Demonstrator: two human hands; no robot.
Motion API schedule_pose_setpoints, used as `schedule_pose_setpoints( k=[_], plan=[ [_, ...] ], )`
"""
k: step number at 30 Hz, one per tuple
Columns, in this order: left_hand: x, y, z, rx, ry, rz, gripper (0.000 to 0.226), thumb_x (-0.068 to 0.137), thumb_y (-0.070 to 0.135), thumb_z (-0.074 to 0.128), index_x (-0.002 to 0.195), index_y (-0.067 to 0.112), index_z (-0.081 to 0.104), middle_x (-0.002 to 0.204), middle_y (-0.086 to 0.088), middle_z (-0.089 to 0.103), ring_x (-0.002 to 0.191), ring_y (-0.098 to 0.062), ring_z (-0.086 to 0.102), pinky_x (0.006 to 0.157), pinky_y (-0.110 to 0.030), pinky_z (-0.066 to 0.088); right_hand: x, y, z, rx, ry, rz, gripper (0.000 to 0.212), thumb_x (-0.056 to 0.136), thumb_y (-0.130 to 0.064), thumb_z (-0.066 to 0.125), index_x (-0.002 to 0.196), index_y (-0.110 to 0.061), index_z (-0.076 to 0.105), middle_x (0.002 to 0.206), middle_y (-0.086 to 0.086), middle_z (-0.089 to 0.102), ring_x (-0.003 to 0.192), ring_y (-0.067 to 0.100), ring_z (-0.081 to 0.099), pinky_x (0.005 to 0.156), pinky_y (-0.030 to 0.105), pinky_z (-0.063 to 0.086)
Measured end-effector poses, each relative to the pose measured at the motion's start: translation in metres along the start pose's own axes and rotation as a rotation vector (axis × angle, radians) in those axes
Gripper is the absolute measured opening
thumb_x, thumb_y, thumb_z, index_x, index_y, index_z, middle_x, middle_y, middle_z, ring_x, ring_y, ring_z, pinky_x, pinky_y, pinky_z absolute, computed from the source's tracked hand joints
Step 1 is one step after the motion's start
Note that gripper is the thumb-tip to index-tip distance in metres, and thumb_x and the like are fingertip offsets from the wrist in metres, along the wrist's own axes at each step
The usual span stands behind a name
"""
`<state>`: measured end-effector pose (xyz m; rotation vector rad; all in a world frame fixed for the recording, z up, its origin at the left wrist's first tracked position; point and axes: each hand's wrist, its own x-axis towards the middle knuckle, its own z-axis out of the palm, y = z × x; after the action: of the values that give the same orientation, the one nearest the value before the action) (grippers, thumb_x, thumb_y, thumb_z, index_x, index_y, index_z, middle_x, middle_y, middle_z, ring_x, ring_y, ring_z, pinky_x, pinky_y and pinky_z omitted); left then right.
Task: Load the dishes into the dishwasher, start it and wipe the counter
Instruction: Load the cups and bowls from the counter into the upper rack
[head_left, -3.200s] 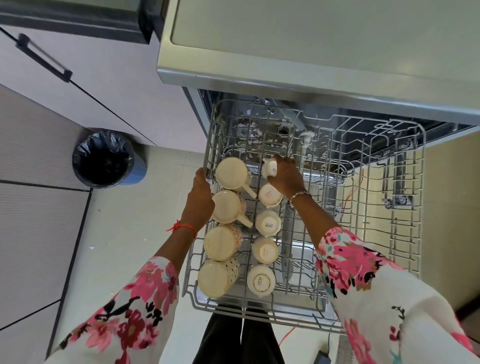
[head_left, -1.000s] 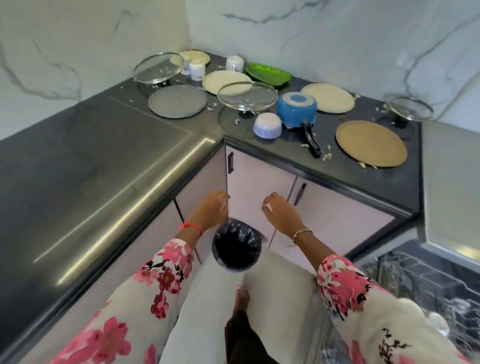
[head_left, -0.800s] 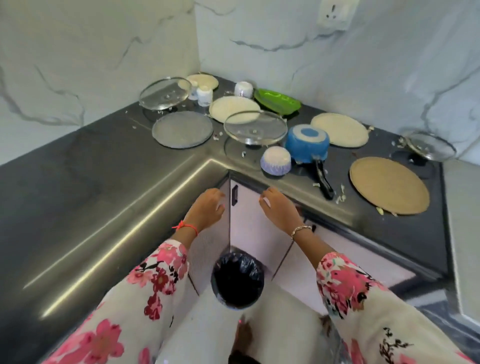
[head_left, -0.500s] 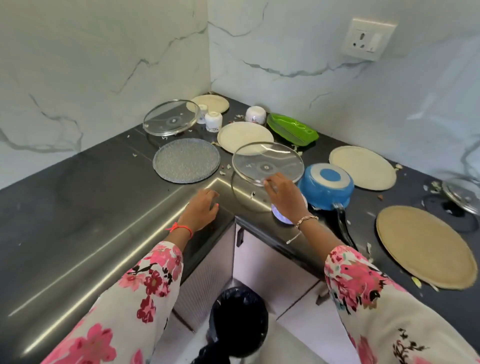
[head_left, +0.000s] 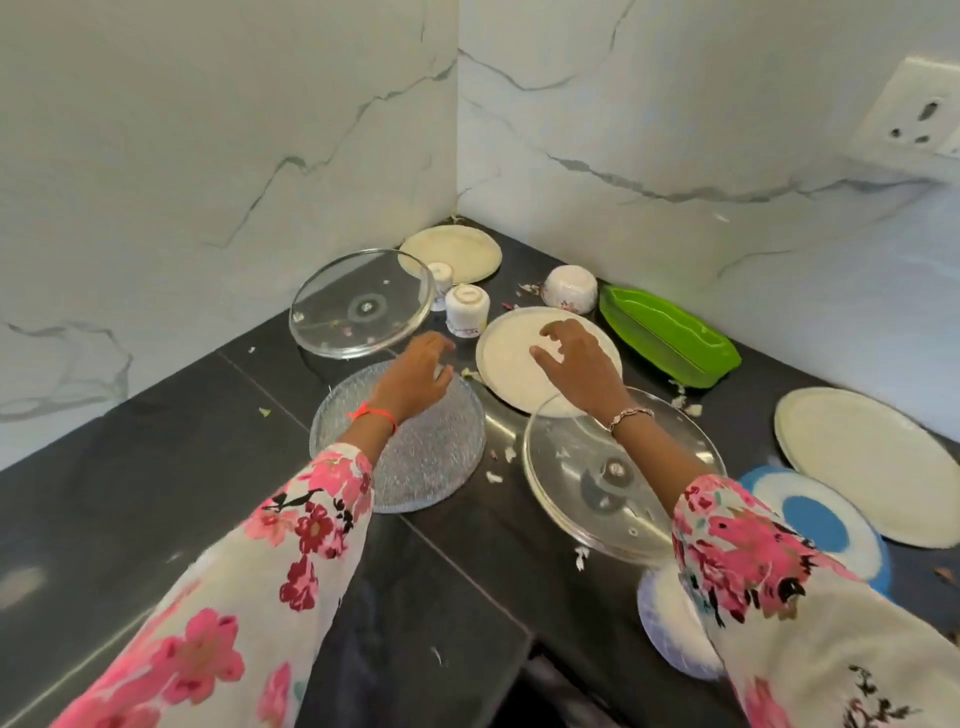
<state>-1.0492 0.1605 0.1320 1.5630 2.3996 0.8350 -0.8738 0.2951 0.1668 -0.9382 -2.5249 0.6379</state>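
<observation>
Head view, counter corner. Left hand (head_left: 421, 371) is open, fingers loosely spread, holding nothing. It hangs over the far edge of the frosted glass plate (head_left: 415, 467); whether it touches the plate cannot be told. Right hand (head_left: 576, 364) is likewise open and empty, fingers spread above the cream plate (head_left: 511, 374). Just beyond the left hand's fingertips stand two small cups (head_left: 466, 309), upside down; to that hand's left is a glass lid (head_left: 358, 304). Beyond the right hand sits an upturned bowl (head_left: 569, 288), with a green tray (head_left: 670, 338) to its right. Under the right forearm lies a second glass lid (head_left: 587, 483); further right are a blue pan (head_left: 815, 519) and a large plate (head_left: 862, 462). Food scraps (head_left: 496, 475) lie scattered on the dark counter (head_left: 156, 493) between the dishes. Dishwasher not in view, so its load cannot be judged. Judgement: loading is unfinished, with at least ten pieces yet to go; starting the machine and wiping are not done. Next pick looks to be a cup or the cream plate.
</observation>
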Motion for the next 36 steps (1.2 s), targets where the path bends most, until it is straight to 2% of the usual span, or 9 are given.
schedule_pose_setpoints(
  k=[2,9,15,19,24,27,30,33,36],
  plan=[
    [0.037,-0.012,-0.008,-0.015,0.038,0.026,0.030,0.086,0.008,0.055,0.115,0.003,0.051,0.113,-0.016,0.054,0.103,-0.028,0.052,0.093,-0.037,0.043,0.030,-0.003,0.012,-0.008,-0.037,0.003,0.042,0.091,-0.033,0.056,0.126,-0.010,0.049,0.129,0.010,0.051,0.114,0.026,0.051,0.094,0.036,0.038],
    [0.142,-0.042,-0.020,0.126,-0.087,0.046,0.067,0.079,0.019,0.065,0.136,0.000,0.035,0.141,-0.021,0.038,0.130,-0.033,0.035,0.107,-0.035,0.026,0.112,-0.015,0.050,0.048,-0.215,-0.023,0.064,0.085,-0.031,0.065,0.137,-0.009,0.034,0.141,0.013,0.038,0.128,0.026,0.040,0.103,0.035,0.034],
    [0.193,-0.065,-0.008,0.384,-0.272,0.017,0.072,0.081,0.019,0.062,0.142,0.008,0.026,0.148,-0.013,0.029,0.138,-0.028,0.024,0.116,-0.047,0.014,0.147,-0.007,0.082,0.022,-0.296,-0.023,0.081,0.075,-0.028,0.076,0.139,-0.008,0.029,0.134,0.015,0.039,0.124,0.030,0.042,0.101,0.041,0.038],
    [0.212,-0.077,-0.005,0.511,-0.362,0.003,0.060,0.089,0.028,0.055,0.142,0.017,0.029,0.149,-0.009,0.027,0.139,-0.027,0.021,0.114,-0.051,0.007,0.158,-0.003,0.100,0.011,-0.322,-0.044,0.085,0.075,-0.030,0.076,0.142,-0.013,0.026,0.133,0.013,0.039,0.122,0.029,0.044,0.100,0.040,0.041],
    [0.221,-0.075,-0.004,0.497,-0.351,-0.011,0.051,0.085,0.021,0.059,0.133,0.019,0.041,0.137,-0.010,0.043,0.125,-0.030,0.041,0.111,-0.048,0.018,0.163,-0.004,0.107,0.088,-0.303,-0.035,0.079,0.074,-0.026,0.076,0.138,-0.012,0.031,0.130,0.012,0.042,0.118,0.027,0.047,0.095,0.036,0.042],
    [0.225,-0.072,-0.007,0.456,-0.343,-0.010,0.052,0.079,0.012,0.065,0.128,0.018,0.047,0.130,-0.009,0.047,0.122,-0.028,0.042,0.109,-0.048,0.024,0.163,-0.005,0.106,0.091,-0.282,-0.036,0.076,0.072,-0.024,0.077,0.134,-0.010,0.035,0.127,0.012,0.043,0.116,0.026,0.048,0.093,0.033,0.041],
    [0.226,-0.070,-0.011,0.329,-0.303,-0.002,0.055,0.074,0.006,0.070,0.125,0.012,0.050,0.124,-0.012,0.049,0.116,-0.029,0.045,0.098,-0.038,0.036,0.163,-0.007,0.100,0.095,-0.250,-0.026,0.075,0.072,-0.023,0.077,0.132,-0.010,0.036,0.125,0.011,0.042,0.115,0.026,0.047,0.091,0.033,0.041],
    [0.225,-0.061,-0.017,0.212,-0.248,-0.001,0.056,0.073,0.003,0.071,0.124,0.008,0.050,0.122,-0.015,0.048,0.115,-0.029,0.044,0.093,-0.033,0.037,0.162,-0.007,0.086,0.106,-0.215,-0.006,0.076,0.071,-0.025,0.078,0.133,-0.011,0.035,0.127,0.011,0.042,0.115,0.024,0.047,0.091,0.031,0.042],
    [0.225,-0.047,-0.025,0.180,-0.171,0.019,0.057,0.071,0.003,0.072,0.124,0.007,0.051,0.124,-0.016,0.048,0.117,-0.031,0.045,0.096,-0.035,0.038,0.157,-0.002,0.066,0.079,-0.195,0.016,0.077,0.072,-0.025,0.078,0.133,-0.010,0.033,0.130,0.012,0.042,0.117,0.025,0.046,0.093,0.031,0.043]
  ],
)
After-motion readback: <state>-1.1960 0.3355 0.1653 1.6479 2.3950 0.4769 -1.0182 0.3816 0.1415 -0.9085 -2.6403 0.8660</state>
